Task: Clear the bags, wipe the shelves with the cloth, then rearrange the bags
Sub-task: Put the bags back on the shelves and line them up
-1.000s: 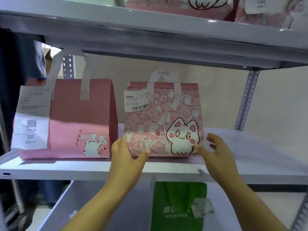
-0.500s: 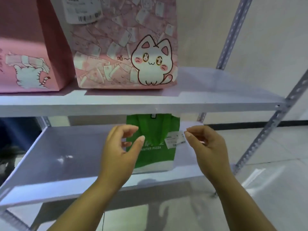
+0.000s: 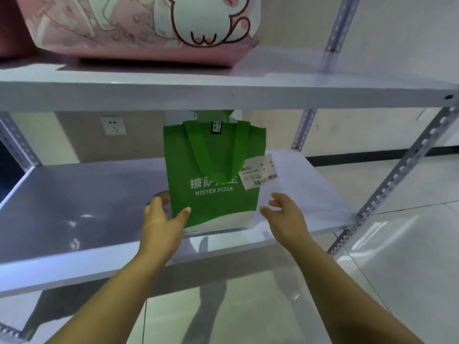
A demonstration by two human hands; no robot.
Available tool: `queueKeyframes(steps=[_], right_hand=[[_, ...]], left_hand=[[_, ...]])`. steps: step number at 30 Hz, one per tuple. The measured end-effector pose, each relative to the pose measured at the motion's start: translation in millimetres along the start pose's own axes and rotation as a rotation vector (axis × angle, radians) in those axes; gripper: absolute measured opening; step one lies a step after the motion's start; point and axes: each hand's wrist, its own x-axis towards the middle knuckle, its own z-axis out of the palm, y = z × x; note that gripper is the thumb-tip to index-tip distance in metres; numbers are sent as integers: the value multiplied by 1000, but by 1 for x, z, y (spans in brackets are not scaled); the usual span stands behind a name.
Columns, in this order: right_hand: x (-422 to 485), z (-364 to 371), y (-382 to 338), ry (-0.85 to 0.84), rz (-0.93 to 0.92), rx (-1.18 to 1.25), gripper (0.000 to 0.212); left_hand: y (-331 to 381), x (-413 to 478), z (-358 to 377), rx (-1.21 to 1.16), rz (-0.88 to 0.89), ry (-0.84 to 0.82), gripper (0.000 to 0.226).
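Here, green Mister Pizza bag [image 3: 213, 175] upright on lower shelf [image 3: 74, 207], white base band, handles folded down, receipt tag [image 3: 258, 173] at right edge, left hand [image 3: 162, 219] open, thumb on bag front, right hand [image 3: 285, 217] open beside bag, empty, pink cat bag [image 3: 139, 26] on shelf above.

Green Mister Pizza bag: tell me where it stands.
The green Mister Pizza bag stands upright on the lower shelf, centre of the head view, between the open left hand and right hand.
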Motion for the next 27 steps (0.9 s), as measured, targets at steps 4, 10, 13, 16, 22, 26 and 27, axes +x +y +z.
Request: queueKeyframes(steps=[4, 10, 13, 16, 22, 26, 27], right_hand=[[16, 20, 8, -53, 1, -14, 51], [17, 30, 21, 21, -28, 39, 18], [10, 23, 26, 65, 14, 48, 12], [-7, 9, 29, 69, 68, 81, 12], [-65, -37, 30, 2, 236, 42, 19], [-110, -72, 27, -39, 374, 20, 23], [-122, -81, 26, -52, 406, 21, 21]], left_hand=[[-19, 8, 8, -57, 0, -31, 30], [-29, 5, 9, -33, 35, 5, 10], [-29, -5, 7, -40, -25, -5, 8], [-23, -25, 7, 21, -69, -11, 13], [5, -92, -1, 27, -175, -84, 24], [28, -145, -13, 18, -327, -135, 25], [35, -159, -16, 26, -346, -144, 26]])
